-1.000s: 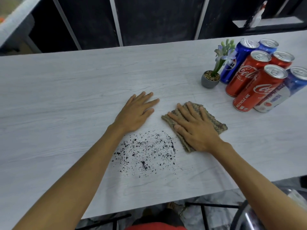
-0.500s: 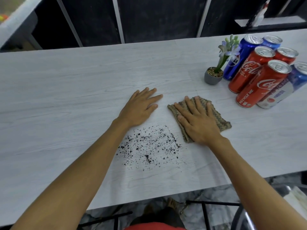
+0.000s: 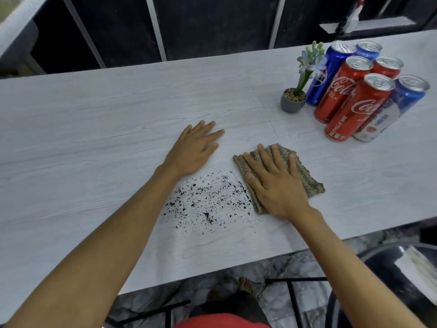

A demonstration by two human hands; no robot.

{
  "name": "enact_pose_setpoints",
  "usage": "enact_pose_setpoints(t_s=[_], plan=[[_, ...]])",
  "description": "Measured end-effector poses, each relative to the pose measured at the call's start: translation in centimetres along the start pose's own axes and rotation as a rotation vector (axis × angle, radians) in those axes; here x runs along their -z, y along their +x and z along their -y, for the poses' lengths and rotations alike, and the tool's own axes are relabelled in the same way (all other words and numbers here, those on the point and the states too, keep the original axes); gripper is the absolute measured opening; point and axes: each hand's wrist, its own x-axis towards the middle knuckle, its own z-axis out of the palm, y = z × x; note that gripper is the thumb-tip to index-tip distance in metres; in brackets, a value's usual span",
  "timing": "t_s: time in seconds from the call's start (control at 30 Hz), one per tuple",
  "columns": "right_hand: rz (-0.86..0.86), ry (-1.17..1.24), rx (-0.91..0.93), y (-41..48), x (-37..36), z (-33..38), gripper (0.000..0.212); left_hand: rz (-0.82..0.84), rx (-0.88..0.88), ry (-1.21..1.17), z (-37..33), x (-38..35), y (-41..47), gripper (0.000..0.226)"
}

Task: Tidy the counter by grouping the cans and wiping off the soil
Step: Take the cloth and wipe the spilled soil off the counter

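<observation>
Dark soil crumbs (image 3: 208, 204) lie scattered on the pale wooden counter (image 3: 94, 129) near its front edge. My right hand (image 3: 274, 183) presses flat, fingers straight, on a folded brown woven cloth (image 3: 305, 171) just right of the soil. My left hand (image 3: 194, 147) rests flat on the counter just behind the soil's left part. Several red and blue cans (image 3: 357, 95) stand upright, packed together, at the far right.
A small grey pot with a pale flower (image 3: 293, 100) stands just left of the cans. A dark wall with light bars runs behind the counter. A black chair (image 3: 383, 280) is below the front edge at the right.
The view has shifted slightly. Both hands stay flat in about the same places, the right one still on the cloth beside the soil.
</observation>
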Motion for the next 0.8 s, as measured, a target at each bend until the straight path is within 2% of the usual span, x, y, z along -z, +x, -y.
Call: enact_pose_setpoints(t_s=[0.07,0.17,0.27,0.4,0.5,0.67,0.73,0.8], plan=[[-0.01,0.006,-0.006,-1.0,0.0,-1.1,0.057,0.002,-0.002,-0.001,-0.1,0.0,0.0,0.047],[-0.022,0.018,-0.122,-1.5,0.1,-2.3,0.059,0.003,0.002,0.004,-0.2,-0.1,0.0,0.047],[-0.049,0.041,-0.201,-1.2,0.0,-1.0,0.065,-0.005,0.005,0.002,-0.1,0.0,0.0,0.047],[-0.06,0.029,-0.101,-3.2,-0.4,0.2,0.065,0.002,0.005,0.003,-0.2,0.0,-0.1,0.047],[-0.087,0.026,-0.129,-4.6,-0.1,-1.2,0.059,0.002,0.007,-0.006,-0.2,0.0,-0.2,0.047],[-0.151,0.268,-0.182,-4.4,0.8,-0.1,0.049,-0.002,0.014,-0.013,-0.2,-0.1,-0.2,0.046],[-0.158,0.432,-0.158,-4.8,0.9,1.2,0.052,-0.003,0.014,-0.018,-0.3,0.0,-0.1,0.046],[-0.141,0.468,-0.116,-5.5,0.6,2.4,0.053,-0.002,0.013,-0.022,-0.3,0.1,-0.1,0.046]])
